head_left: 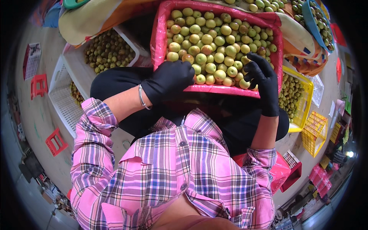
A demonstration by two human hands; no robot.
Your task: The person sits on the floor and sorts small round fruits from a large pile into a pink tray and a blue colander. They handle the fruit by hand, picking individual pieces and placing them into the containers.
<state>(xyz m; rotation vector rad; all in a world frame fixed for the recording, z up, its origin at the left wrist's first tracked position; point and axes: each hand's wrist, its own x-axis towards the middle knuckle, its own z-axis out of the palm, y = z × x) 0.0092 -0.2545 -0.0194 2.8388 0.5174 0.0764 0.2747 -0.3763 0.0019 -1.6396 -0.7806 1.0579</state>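
A box lined with pink plastic [158, 42] sits in front of me, heaped with round green jujubes [219, 57], some blushed red or brown. My left hand [168, 78], in a black glove, is closed at the box's near left corner, its knuckles beside the front fruit. Whatever its fingers hold is hidden beneath them. At the near right, my right hand [262, 78], also black-gloved, hangs over the jujubes with its fingers curved and apart. Its fingertips come close to several jujubes at that side, and no fruit shows clearly gripped.
On the left, a white crate [71, 61] holds darker brownish fruit, with another white crate [65, 96] beside it. A yellow crate [305, 103] of jujubes stands right of my knee. A blue basket [315, 27] is at the far right. Red stools [39, 86] stand left.
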